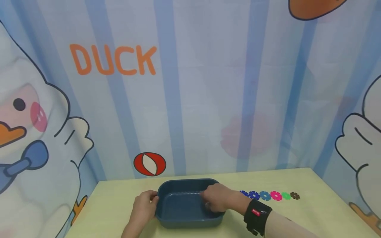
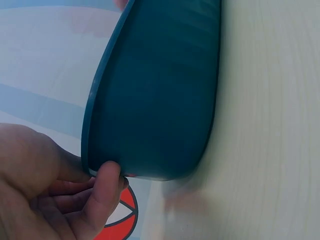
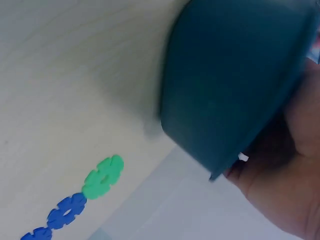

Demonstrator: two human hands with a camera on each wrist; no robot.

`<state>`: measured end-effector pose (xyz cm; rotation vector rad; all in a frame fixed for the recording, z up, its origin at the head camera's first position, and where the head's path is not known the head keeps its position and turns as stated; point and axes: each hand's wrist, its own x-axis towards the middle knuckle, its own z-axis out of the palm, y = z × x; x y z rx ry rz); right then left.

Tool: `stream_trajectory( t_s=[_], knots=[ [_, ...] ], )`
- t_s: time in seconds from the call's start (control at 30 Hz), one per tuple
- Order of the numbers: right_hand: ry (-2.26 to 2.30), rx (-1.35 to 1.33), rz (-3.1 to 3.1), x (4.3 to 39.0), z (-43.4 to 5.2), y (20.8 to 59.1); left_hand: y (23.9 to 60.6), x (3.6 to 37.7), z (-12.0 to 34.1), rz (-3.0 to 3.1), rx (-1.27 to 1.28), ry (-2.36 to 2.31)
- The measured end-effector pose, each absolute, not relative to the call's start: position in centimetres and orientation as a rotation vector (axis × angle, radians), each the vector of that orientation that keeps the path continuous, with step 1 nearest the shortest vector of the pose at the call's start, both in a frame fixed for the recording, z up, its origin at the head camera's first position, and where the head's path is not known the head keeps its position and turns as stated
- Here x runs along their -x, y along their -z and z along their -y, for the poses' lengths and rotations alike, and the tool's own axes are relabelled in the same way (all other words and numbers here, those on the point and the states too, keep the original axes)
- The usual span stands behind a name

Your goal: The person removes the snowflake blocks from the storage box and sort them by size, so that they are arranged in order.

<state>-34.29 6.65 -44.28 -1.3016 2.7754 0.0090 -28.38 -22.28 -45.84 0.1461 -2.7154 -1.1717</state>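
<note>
A dark blue rectangular basin [image 1: 184, 206] with rounded corners stands on the table. My left hand [image 1: 143, 206] pinches its left rim; in the left wrist view, the fingers [image 2: 102, 195] bend at the edge of the basin wall [image 2: 155, 100]. Over the basin's right side, my right hand [image 1: 217, 197] reaches in with its fingers bent downward. The basin wall [image 3: 230, 85] covers those fingertips in the right wrist view, so whether they hold anything is hidden. A dark band [image 1: 257, 216] wraps the right wrist.
Right of the basin, several notched flower-shaped plastic discs lie in a row, among them a pink disc [image 1: 276, 195] and a brown disc [image 1: 295, 195]. A green disc [image 3: 103, 176] lies nearest the basin. The pale yellow table [image 1: 315, 211] meets a striped duck-print curtain [image 1: 205, 99] behind.
</note>
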Motion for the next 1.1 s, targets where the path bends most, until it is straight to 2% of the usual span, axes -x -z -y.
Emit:
stream_trajectory(
  t_s=[0.33,0.77,1.1],
  knots=[
    [0.573,1.371,-2.717,34.6,-10.1,42.0,45.8,28.4,22.3,2.738,-0.155,1.163],
    [0.868,1.164,-2.783,34.5,-15.7,42.0,45.6,28.3,22.4,2.726,-0.145,1.155],
    [0.902,1.149,-2.798,34.3,-18.3,42.5,45.8,28.3,22.3,2.726,-0.14,1.165]
  ],
)
